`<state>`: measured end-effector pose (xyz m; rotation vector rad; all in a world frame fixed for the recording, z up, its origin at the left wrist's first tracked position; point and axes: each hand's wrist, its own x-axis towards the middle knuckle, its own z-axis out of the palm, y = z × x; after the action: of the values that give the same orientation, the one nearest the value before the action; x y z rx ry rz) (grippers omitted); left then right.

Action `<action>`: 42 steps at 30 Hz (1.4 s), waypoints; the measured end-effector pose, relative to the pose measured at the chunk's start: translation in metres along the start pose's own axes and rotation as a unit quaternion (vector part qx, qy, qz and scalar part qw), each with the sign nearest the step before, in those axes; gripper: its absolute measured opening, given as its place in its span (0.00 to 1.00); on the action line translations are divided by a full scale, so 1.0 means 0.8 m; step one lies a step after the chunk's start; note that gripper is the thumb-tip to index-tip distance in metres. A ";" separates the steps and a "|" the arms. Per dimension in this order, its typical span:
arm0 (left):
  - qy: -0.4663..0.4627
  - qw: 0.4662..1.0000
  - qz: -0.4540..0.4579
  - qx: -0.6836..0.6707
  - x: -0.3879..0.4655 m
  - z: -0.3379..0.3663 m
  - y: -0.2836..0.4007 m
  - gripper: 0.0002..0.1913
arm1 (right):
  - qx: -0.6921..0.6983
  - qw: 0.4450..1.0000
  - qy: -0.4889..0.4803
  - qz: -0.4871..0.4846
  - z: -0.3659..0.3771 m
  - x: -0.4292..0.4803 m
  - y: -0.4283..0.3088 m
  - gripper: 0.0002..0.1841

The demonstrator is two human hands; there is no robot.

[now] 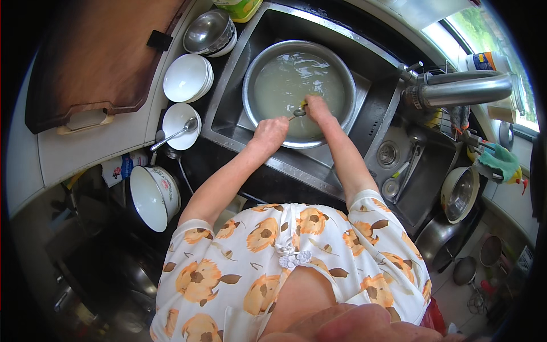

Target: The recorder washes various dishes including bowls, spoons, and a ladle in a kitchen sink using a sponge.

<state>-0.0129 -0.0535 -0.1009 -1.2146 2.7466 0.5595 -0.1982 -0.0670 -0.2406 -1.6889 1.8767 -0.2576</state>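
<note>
A large round metal basin holding cloudy water sits in the left bowl of the steel sink. Over its near side, my left hand grips the handle of a metal spoon. The spoon's rounded end points toward my right hand. Between the fingers of that right hand shows a bit of a yellow scrubbing cloth or sponge, close to the spoon; most of it is hidden, and contact with the spoon cannot be made out.
Left of the sink stand stacked white bowls, a metal bowl, a bowl with a spoon across it and an enamel basin. A faucet juts in from the right. Utensils lie in the smaller sink bowl.
</note>
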 end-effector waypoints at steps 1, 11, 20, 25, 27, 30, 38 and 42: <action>-0.002 1.000 -0.027 -0.004 0.000 0.000 -0.005 0.04 | 0.002 1.000 -0.002 -0.001 -0.001 0.001 0.006 0.07; 0.031 0.976 -0.141 -0.162 0.030 0.058 -0.024 0.15 | 0.634 0.719 -0.107 0.263 -0.017 -0.016 -0.074 0.14; 0.019 0.959 -0.172 -0.226 0.016 0.017 -0.052 0.24 | 0.467 0.842 0.003 0.270 -0.050 -0.056 -0.049 0.09; 0.102 0.959 -0.258 -0.052 0.018 0.019 -0.066 0.32 | 0.122 0.966 0.221 0.045 -0.105 -0.132 -0.045 0.13; 0.093 0.955 -0.272 -0.071 0.021 0.033 -0.095 0.36 | 0.196 0.952 0.235 0.022 -0.140 -0.168 -0.063 0.15; 0.014 0.928 -0.340 -0.148 0.030 0.033 -0.125 0.36 | 0.235 0.920 0.310 0.054 -0.180 -0.232 -0.069 0.14; -0.013 0.835 -0.460 -0.302 0.058 0.028 -0.133 0.32 | 0.298 0.816 0.423 0.259 -0.170 -0.344 0.033 0.12; -0.002 0.793 -0.490 -0.363 0.048 0.028 -0.132 0.28 | 0.209 0.868 0.325 0.313 -0.110 -0.339 0.096 0.14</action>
<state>0.0362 -0.1372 -0.1615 -2.4482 1.4323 1.4317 -0.3062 0.1840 -0.1292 -0.6646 2.4920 -0.9690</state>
